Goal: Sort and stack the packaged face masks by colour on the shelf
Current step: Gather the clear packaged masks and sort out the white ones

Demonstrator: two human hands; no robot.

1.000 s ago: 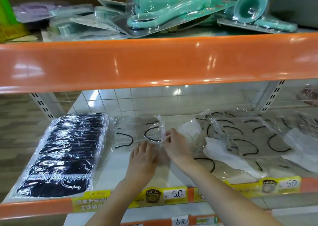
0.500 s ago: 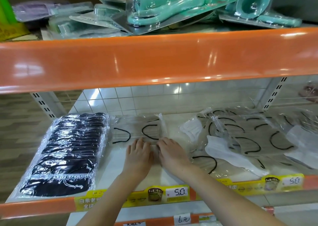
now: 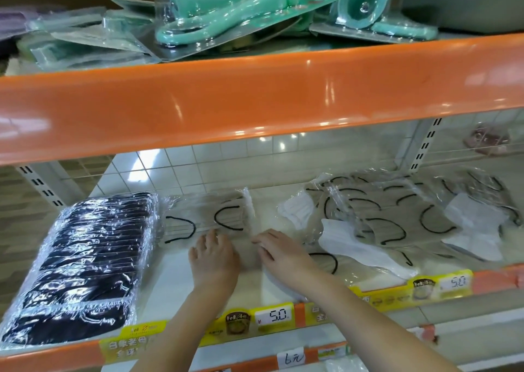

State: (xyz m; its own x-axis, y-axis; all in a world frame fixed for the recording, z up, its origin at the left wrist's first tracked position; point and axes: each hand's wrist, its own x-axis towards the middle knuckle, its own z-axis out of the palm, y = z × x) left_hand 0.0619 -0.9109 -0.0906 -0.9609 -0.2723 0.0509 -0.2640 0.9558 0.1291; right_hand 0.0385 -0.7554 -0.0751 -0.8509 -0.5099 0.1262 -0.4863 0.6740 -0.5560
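Two bare hands reach over the near edge of a white shop shelf (image 3: 175, 286) with an orange front rail. Left hand (image 3: 214, 261) lies palm down, fingers straight and spread a little, its fingertips touching the near edge of a clear plastic packet of pale masks with black ear loops (image 3: 207, 218). Right hand (image 3: 280, 251) lies flat just beside it, fingers extended toward the left, pressing on another clear packet that lies on the shelf; neither hand grips anything.

At the far left of the shelf sits a tall, neat stack of black masks in shiny clear wrappers (image 3: 82, 266), just beside the pale packet. To the right of the hands spreads a loose jumble of clear packets holding white and pale masks with black loops (image 3: 397, 218), overlapping one another.

Yellow price labels (image 3: 272, 316) reading 5.0 run along the front rail. Above, a glossy orange upper shelf edge (image 3: 255, 102) carries mint-green plastic items in clear blister packs (image 3: 226, 5), piled unevenly.
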